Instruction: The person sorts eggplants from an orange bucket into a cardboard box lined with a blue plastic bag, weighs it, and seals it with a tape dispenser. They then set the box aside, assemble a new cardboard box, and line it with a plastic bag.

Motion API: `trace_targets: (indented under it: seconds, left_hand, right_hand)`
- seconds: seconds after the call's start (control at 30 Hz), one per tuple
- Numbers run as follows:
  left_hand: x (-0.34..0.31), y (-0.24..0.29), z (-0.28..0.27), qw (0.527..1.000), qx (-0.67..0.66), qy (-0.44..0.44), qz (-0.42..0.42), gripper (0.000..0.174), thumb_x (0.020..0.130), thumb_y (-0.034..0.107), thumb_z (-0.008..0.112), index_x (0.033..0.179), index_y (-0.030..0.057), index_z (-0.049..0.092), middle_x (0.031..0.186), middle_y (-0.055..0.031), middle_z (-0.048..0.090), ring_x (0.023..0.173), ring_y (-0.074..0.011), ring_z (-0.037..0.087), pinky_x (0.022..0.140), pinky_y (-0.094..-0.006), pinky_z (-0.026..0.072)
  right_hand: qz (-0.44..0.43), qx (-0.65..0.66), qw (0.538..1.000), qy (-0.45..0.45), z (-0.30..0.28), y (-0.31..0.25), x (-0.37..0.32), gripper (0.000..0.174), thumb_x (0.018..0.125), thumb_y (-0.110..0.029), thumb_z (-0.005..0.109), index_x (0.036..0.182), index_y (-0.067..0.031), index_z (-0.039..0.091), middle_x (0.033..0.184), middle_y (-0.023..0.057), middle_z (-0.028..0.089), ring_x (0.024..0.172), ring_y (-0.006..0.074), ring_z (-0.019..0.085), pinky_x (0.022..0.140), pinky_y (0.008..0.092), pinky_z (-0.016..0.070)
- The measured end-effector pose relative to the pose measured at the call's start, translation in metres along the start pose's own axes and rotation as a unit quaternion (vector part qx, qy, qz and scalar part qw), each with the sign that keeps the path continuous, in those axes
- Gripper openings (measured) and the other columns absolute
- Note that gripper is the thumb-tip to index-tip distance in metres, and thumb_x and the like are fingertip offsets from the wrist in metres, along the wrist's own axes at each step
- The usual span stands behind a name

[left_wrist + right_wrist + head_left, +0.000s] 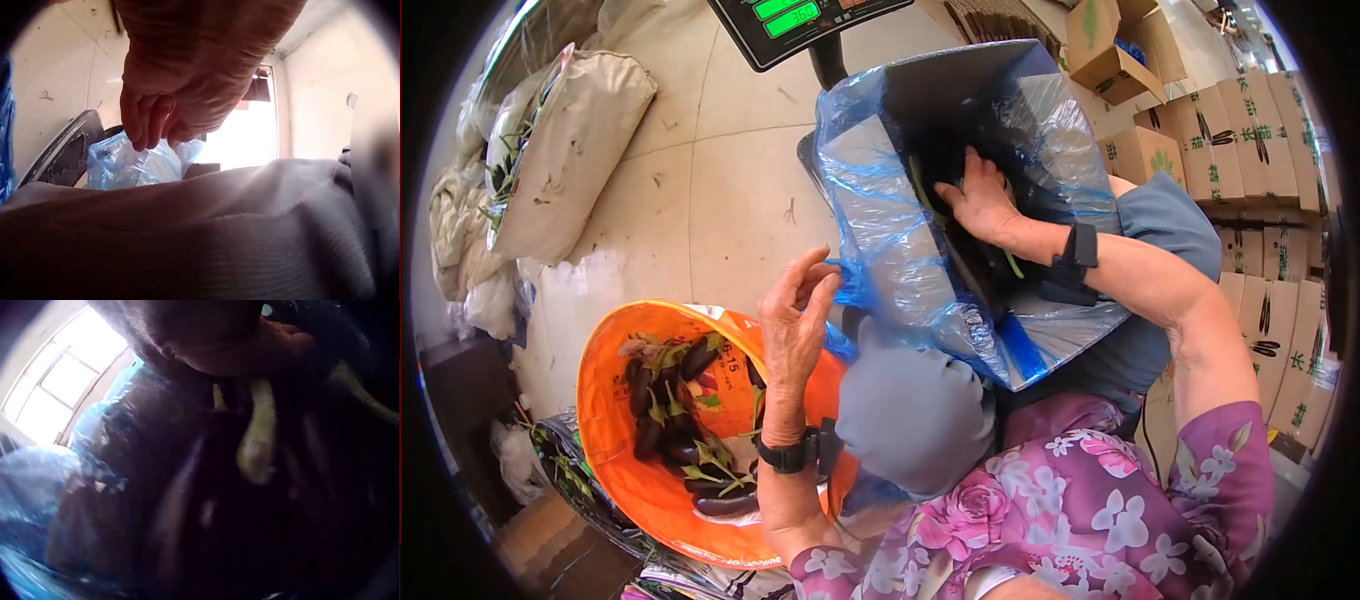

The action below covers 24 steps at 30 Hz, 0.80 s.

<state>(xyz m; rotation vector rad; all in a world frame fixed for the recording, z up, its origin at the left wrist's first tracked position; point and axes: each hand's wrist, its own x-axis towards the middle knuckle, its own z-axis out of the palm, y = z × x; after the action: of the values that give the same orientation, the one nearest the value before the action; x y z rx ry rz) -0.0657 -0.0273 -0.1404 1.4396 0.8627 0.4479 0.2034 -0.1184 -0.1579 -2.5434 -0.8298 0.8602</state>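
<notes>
My right hand (985,205) reaches into a cardboard box lined with blue plastic (890,225), fingers spread over dark long eggplants. In the right wrist view, the hand (250,347) lies close over a green stem (256,437), with the dark eggplants below in shadow. My left hand (795,310) is raised beside the box, fingers loosely bent, fingertips right at the loose blue plastic edge. The left wrist view shows this hand (200,81) overlapping the crumpled plastic (137,165). Below it, an orange sack (615,390) holds shorter eggplants (680,430) with green caps.
A scale display (795,20) with green digits stands behind the box. Printed cartons (1245,140) are stacked at the right, near an opened carton (1115,50). A pale sack (575,150) lies on the tiled floor at the left. My grey-covered knee (915,410) is between sack and box.
</notes>
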Motion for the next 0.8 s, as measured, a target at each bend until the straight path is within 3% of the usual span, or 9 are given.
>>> trace_targets:
  seconds: [0.03,0.07,0.13,0.33,0.43,0.53,0.6,0.7,0.8]
  left_hand:
    - [0.0,-0.003,0.0,1.0,-0.002,0.008,0.005,0.036,0.094,0.012,0.063,0.127,-0.0037,0.057,0.102,-0.0127,0.068,0.094,-0.0173,0.066,0.085,-0.0278,0.0522]
    - [0.0,-0.006,-0.001,1.0,-0.003,0.01,0.003,0.036,0.094,0.012,0.063,0.127,-0.0037,0.057,0.102,-0.0127,0.068,0.094,-0.0173,0.066,0.085,-0.0278,0.0522]
    - [-0.002,-0.012,-0.001,1.0,-0.005,0.013,0.001,0.034,0.094,0.01,0.062,0.126,-0.0029,0.058,0.101,-0.0117,0.068,0.093,-0.0164,0.066,0.082,-0.0275,0.0526]
    - [-0.012,-0.017,0.002,0.999,-0.01,0.022,-0.029,0.031,0.094,0.009,0.061,0.123,-0.0027,0.06,0.099,-0.0102,0.068,0.091,-0.0156,0.065,0.081,-0.0277,0.0522]
    - [-0.011,-0.03,0.0,0.998,0.044,0.053,0.008,0.028,0.093,0.01,0.063,0.119,-0.0016,0.062,0.097,-0.0104,0.069,0.09,-0.0155,0.065,0.079,-0.0271,0.0517]
    - [-0.027,-0.021,-0.012,0.994,0.071,0.067,0.056,0.027,0.09,0.009,0.065,0.115,-0.0005,0.063,0.092,-0.0089,0.071,0.085,-0.0154,0.067,0.077,-0.0285,0.0526]
    - [-0.041,-0.013,-0.022,0.992,0.071,0.068,0.085,0.026,0.09,0.007,0.065,0.115,0.0005,0.063,0.09,-0.0094,0.071,0.083,-0.0151,0.068,0.074,-0.0284,0.0541]
    - [-0.065,-0.008,-0.035,0.986,0.078,0.113,0.093,0.026,0.089,0.006,0.065,0.114,-0.0001,0.064,0.09,-0.0088,0.071,0.082,-0.0143,0.068,0.074,-0.0274,0.0545]
    - [-0.083,-0.016,-0.066,0.971,-0.072,0.226,-0.015,0.02,0.092,0.005,0.061,0.11,-0.0025,0.065,0.089,-0.0072,0.069,0.079,-0.0132,0.067,0.072,-0.0264,0.0548]
  right_hand:
    - [-0.028,-0.078,0.997,0.011,0.002,-0.003,-0.003,0.081,0.09,-0.028,0.062,0.148,0.0049,0.017,0.143,0.0324,0.031,0.128,0.0479,0.036,0.109,0.0522,0.0288]
    - [-0.028,-0.08,0.996,0.009,0.008,0.001,-0.002,0.081,0.09,-0.028,0.062,0.148,0.0049,0.017,0.143,0.0324,0.031,0.128,0.0479,0.036,0.109,0.0522,0.0288]
    - [-0.092,-0.066,0.99,0.087,0.023,0.014,0.001,0.078,0.09,-0.025,0.061,0.149,0.0036,0.018,0.143,0.0316,0.03,0.124,0.047,0.036,0.105,0.0575,0.0291]
    - [-0.107,-0.103,0.982,0.12,0.027,0.019,0.005,0.076,0.089,-0.022,0.063,0.147,0.004,0.021,0.14,0.0318,0.032,0.119,0.047,0.04,0.104,0.0558,0.0317]
    - [-0.149,-0.142,0.955,0.212,0.048,0.033,0.019,0.074,0.081,-0.019,0.071,0.141,0.0031,0.033,0.126,0.0291,0.048,0.115,0.0435,0.046,0.097,0.0518,0.038]
    - [-0.156,-0.138,0.961,0.183,0.051,0.045,0.029,0.076,0.084,-0.023,0.07,0.144,0.0003,0.03,0.129,0.0276,0.049,0.12,0.0423,0.047,0.098,0.0527,0.0381]
    - [-0.222,-0.141,0.944,0.197,0.049,0.046,0.018,0.071,0.09,-0.022,0.064,0.148,-0.0055,0.027,0.135,0.0291,0.044,0.122,0.0463,0.045,0.101,0.0527,0.0367]
    - [-0.231,-0.147,0.938,0.214,0.055,0.051,0.016,0.069,0.092,-0.02,0.063,0.149,-0.0088,0.027,0.139,0.0294,0.04,0.121,0.048,0.045,0.102,0.0524,0.036]
    - [-0.189,-0.158,0.948,0.202,0.042,0.051,0.028,0.068,0.092,-0.022,0.063,0.149,-0.0096,0.028,0.14,0.0289,0.038,0.124,0.0475,0.044,0.105,0.0513,0.0348]
